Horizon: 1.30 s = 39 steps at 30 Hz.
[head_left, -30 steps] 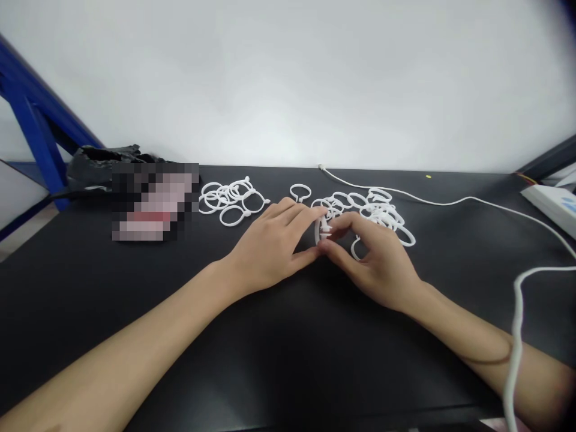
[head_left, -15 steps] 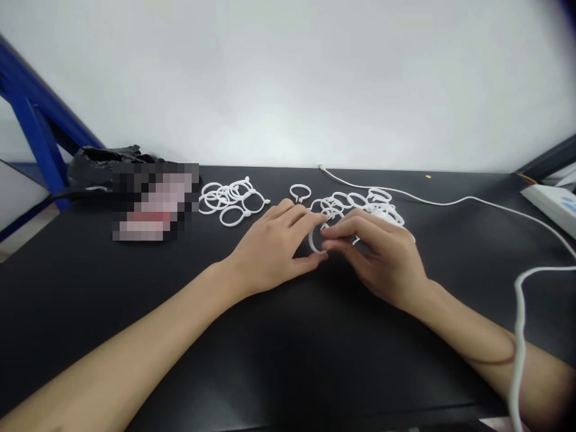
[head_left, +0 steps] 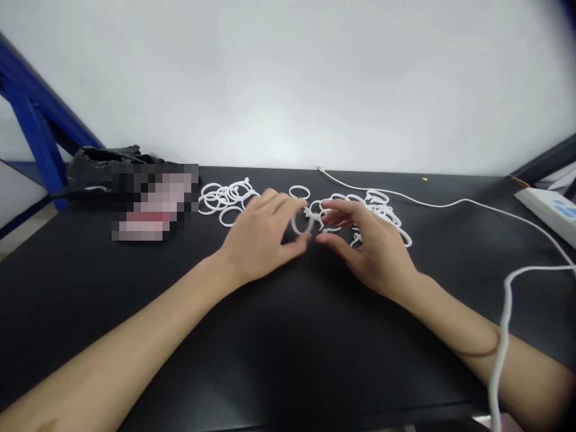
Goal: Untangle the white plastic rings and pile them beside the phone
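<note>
A white plastic ring point(head_left: 294, 224) with a small clasp, like a shower curtain ring, stands on edge, slightly blurred, between the thumb and fingers of my left hand point(head_left: 256, 240). To its right, my right hand point(head_left: 375, 246) is open, its thumb and fingers apart with nothing seen between them. Beyond and under the right fingers lies a heap of similar rings point(head_left: 382, 210), partly hidden by that hand. A second cluster of rings point(head_left: 222, 195) lies beyond my left hand, which covers part of it. One single ring point(head_left: 299, 186) rests between the two groups.
On the black table point(head_left: 279, 348), a blurred-out pinkish item point(head_left: 155, 204) lies at the left beside a crumpled black plastic bag point(head_left: 99, 168). A white cable point(head_left: 436, 201) runs along the back and down over my right forearm. A white box point(head_left: 549, 207) stands at the right edge.
My right fingers have let go of the ring and spread apart. My left hand has shifted slightly left with the ring, which has moved away from the right hand.
</note>
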Each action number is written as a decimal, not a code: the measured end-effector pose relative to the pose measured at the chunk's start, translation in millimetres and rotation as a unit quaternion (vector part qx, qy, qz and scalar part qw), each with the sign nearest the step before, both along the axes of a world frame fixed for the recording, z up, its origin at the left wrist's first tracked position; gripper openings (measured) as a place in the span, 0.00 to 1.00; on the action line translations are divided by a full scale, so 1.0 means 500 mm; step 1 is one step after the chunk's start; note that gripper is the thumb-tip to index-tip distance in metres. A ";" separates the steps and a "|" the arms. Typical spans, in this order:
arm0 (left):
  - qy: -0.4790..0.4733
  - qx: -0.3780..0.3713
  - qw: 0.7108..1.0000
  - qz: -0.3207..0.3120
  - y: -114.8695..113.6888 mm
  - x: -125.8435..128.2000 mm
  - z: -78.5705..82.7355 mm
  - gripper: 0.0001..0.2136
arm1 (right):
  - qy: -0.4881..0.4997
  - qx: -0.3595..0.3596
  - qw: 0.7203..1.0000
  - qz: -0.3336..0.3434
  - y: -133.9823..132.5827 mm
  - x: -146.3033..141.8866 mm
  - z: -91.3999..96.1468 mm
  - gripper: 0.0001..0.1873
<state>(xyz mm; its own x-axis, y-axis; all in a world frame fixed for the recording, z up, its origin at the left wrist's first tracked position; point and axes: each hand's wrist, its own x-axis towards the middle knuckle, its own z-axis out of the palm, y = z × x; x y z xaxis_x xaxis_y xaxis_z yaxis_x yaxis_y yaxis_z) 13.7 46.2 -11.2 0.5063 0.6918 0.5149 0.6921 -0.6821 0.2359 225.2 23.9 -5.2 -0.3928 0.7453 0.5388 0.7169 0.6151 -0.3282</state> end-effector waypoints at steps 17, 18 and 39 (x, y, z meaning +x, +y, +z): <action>0.094 -0.004 0.966 0.242 0.035 -0.047 -0.013 0.22 | -0.320 0.016 0.946 -0.044 0.124 -0.088 -0.001 0.15; 0.089 -0.003 0.970 0.224 0.035 -0.046 -0.012 0.22 | -0.314 0.019 0.948 -0.035 0.125 -0.089 -0.002 0.13; -0.027 -0.014 0.995 -0.091 -0.012 0.013 -0.018 0.20 | 0.082 -0.001 0.989 0.127 0.010 -0.003 0.001 0.12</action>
<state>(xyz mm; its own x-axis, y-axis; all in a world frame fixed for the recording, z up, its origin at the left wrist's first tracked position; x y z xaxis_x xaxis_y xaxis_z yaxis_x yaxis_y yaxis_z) 20.1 40.2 -20.3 0.5966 0.6063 0.5258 0.5443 -0.7871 0.2901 223.6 28.9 -4.5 -0.4745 0.6353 0.6093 0.4771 0.7673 -0.4284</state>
